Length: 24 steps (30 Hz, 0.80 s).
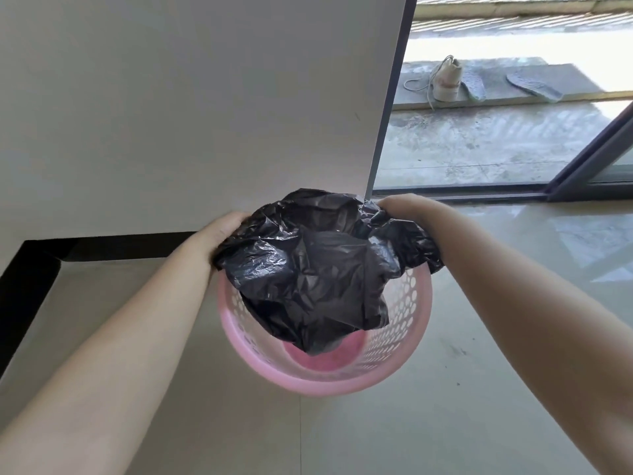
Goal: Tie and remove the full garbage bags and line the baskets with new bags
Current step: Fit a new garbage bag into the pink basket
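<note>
Pale wall fills the left, with a black skirting along its foot, and glossy floor tiles spread out underneath. Standing upright on that floor, just off the wall's corner, is the pink basket, its mouth facing straight up and its holed sides showing.

Over it hangs the black bag, crumpled. Its top edge is stretched side to side above the far rim. Its body drops down and toward the camera, and its lowest tip points into the basket near the pink bottom. The near rim is bare of plastic.

The left grip clutches the bag's left edge, fingers buried in the plastic. The right grip is curled over a bunched fold at the right edge, outside the rim. Both forearms reach in from the bottom corners.

Behind, a dark door frame stands right at the far rim, crowding that side. Beyond it, on a concrete ledge, sits a white shoe with loose laces, and two grey insoles lie beside it.
</note>
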Available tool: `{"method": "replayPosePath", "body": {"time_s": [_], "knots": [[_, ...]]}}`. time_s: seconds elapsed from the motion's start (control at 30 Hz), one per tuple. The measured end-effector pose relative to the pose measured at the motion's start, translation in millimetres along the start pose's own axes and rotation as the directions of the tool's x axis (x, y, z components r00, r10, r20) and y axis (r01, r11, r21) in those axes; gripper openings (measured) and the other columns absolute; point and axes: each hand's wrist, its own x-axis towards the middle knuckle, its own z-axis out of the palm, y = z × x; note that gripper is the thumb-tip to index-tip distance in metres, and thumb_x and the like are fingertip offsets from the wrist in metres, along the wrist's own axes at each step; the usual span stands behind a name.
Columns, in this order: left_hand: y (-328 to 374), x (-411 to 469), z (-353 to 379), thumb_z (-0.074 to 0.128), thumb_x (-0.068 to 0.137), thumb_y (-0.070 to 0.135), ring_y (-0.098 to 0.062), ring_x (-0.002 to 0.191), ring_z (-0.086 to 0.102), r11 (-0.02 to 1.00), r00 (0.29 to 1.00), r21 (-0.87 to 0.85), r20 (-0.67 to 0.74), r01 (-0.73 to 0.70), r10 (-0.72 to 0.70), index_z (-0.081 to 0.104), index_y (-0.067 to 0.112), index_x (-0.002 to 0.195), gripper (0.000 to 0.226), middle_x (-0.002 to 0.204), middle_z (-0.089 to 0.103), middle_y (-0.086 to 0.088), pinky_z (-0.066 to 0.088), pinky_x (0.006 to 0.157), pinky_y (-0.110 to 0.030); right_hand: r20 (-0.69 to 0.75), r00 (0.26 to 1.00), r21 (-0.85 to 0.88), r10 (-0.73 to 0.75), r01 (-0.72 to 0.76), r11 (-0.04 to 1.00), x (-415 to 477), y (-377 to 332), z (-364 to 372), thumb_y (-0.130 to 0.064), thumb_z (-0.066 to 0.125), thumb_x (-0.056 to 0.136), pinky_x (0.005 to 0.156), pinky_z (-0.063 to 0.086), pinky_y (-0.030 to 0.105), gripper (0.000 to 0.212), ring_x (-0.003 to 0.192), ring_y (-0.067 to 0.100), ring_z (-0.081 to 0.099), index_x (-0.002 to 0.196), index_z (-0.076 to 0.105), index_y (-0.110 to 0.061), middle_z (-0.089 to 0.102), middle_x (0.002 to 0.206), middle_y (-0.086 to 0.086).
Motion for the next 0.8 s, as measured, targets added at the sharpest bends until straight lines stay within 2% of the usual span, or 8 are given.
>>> {"method": "replayPosePath", "body": {"time_s": [0.13, 0.27, 0.33, 0.43, 0.53, 0.63, 0.73, 0.8], "knots": [[-12.9, -5.3, -1.2, 0.046, 0.096, 0.013, -0.014, 0.05, 0.064, 0.999, 1.0, -0.042, -0.017, -0.027, 0.026, 0.066, 0.012, 0.067, 0.035, 0.061, 0.066, -0.005, 0.049, 0.053, -0.02, 0.056, 0.993, 0.265, 0.104, -0.115, 0.957, -4.8, 9.6, -3.8, -0.019, 0.044, 0.103, 0.05, 0.041, 0.026, 0.037, 0.049, 0.019, 0.052, 0.068, 0.05, -0.009, 0.054, 0.059, 0.009], [-10.9, -26.6, -2.4, 0.049, 0.096, 0.015, -0.015, 0.061, 0.067, 0.996, 0.983, -0.038, 0.167, -0.075, 0.08, 0.066, 0.007, 0.085, 0.021, 0.076, 0.068, -0.009, 0.053, 0.064, -0.025, 0.028, 0.996, 0.175, 0.086, -0.089, 0.981, -5.7, 21.4, -3.0, -0.022, 0.038, 0.106, 0.057, 0.04, 0.021, 0.031, 0.064, 0.012, 0.047, 0.078, 0.048, -0.018, 0.052, 0.074, 0.001], [1.5, -31.8, -5.1, 0.056, 0.092, 0.029, -0.023, 0.074, 0.065, 0.997, 0.99, 0.022, 0.119, -0.073, 0.07, 0.068, 0.012, 0.088, 0.02, 0.08, 0.069, -0.009, 0.052, 0.071, -0.031, -0.048, 0.996, 0.243, 0.081, -0.067, 0.968, -7.2, 22.2, -3.4, -0.035, 0.048, 0.102, 0.066, 0.046, 0.022, 0.032, 0.079, 0.018, 0.058, 0.087, 0.061, -0.01, 0.066, 0.081, 0.003], [17.5, -33.2, -18.4, 0.062, 0.08, 0.055, -0.019, 0.085, 0.057, 0.907, 0.94, 0.365, -0.179, -0.212, 0.292, 0.064, 0.024, 0.097, 0.036, 0.093, 0.06, -0.001, 0.044, 0.077, -0.034, -0.346, 0.935, -0.032, -0.079, 0.072, 0.997, -5.2, 15.3, -6.5, -0.042, 0.046, 0.101, 0.085, 0.045, 0.033, 0.048, 0.107, 0.031, 0.062, 0.108, 0.068, 0.001, 0.07, 0.11, 0.013], [19.7, -42.1, -18.6, 0.062, 0.072, 0.076, -0.01, 0.089, 0.059, 0.694, 0.906, 0.672, -0.082, -0.257, 0.415, 0.063, 0.03, 0.101, 0.054, 0.096, 0.061, 0.01, 0.046, 0.082, -0.033, -0.489, 0.841, -0.121, -0.231, 0.196, 0.973, -15.2, 2.8, -3.6, -0.042, 0.053, 0.096, 0.088, 0.051, 0.038, 0.032, 0.106, 0.027, 0.064, 0.108, 0.071, -0.018, 0.072, 0.111, 0.005], [9.0, -41.2, -1.3, 0.063, 0.087, 0.053, -0.022, 0.094, 0.066, 0.616, 0.932, 0.749, 0.007, -0.245, 0.362, 0.069, 0.019, 0.1, 0.036, 0.095, 0.071, -0.001, 0.051, 0.086, -0.035, -0.51, 0.79, -0.235, -0.34, 0.252, 0.939, -26.1, -5.8, 2.6, -0.043, 0.054, 0.096, 0.078, 0.048, 0.032, 0.027, 0.101, 0.022, 0.064, 0.108, 0.07, -0.025, 0.073, 0.107, -0.002], [4.2, -36.9, 10.1, 0.055, 0.095, 0.034, -0.034, 0.096, 0.063, 0.509, 0.872, 0.849, -0.138, -0.139, 0.469, 0.068, 0.01, 0.092, 0.028, 0.093, 0.071, -0.01, 0.048, 0.076, -0.036, -0.521, 0.748, -0.348, -0.411, 0.253, 0.902, -42.9, -22.4, 6.6, -0.05, 0.048, 0.096, 0.074, 0.044, 0.032, 0.036, 0.101, 0.024, 0.062, 0.115, 0.066, -0.025, 0.068, 0.112, 0.0], [5.5, -36.5, 4.3, 0.053, 0.096, 0.034, -0.038, 0.096, 0.061, 0.52, 0.82, 0.851, -0.243, -0.077, 0.519, 0.066, 0.005, 0.096, 0.031, 0.098, 0.068, -0.016, 0.042, 0.072, -0.034, -0.452, 0.751, -0.426, -0.482, 0.293, 0.856, -57.1, -33.5, 8.9, -0.057, 0.049, 0.093, 0.08, 0.048, 0.035, 0.044, 0.104, 0.026, 0.06, 0.125, 0.061, -0.028, 0.06, 0.119, 0.003]]}}
